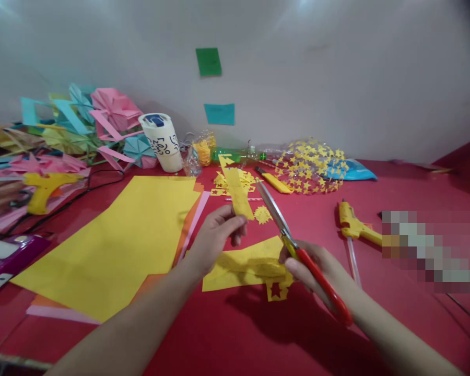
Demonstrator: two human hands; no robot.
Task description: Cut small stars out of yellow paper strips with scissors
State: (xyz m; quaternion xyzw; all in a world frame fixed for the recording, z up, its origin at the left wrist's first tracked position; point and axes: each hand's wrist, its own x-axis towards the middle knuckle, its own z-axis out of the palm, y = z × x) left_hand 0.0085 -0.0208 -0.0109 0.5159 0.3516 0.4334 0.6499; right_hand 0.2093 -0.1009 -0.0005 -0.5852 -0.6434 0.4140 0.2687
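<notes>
Between thumb and fingers, my left hand [224, 227] pinches a yellow paper strip [238, 193] that stands upright, with a notched cut at its top end. My right hand [311, 263] grips red-handled scissors [288, 230], their blades pointing up and left, close together and apart from the strip. Below both hands lies a larger yellow paper piece [219, 275], next to a small scrap with a star-shaped hole [276, 290]. Just beyond the strip are a spiky yellow paper cutout [262, 214] and a pile of yellow cut paper [219, 183].
Yellow sheets [141, 230] lie over orange and pink paper at left. A white cup [162, 143], a yellow cutter [278, 183] and a star-covered ball [313, 164] stand at the back. A yellow glue gun [350, 222] lies at right; another person's hand [2, 196] is far left.
</notes>
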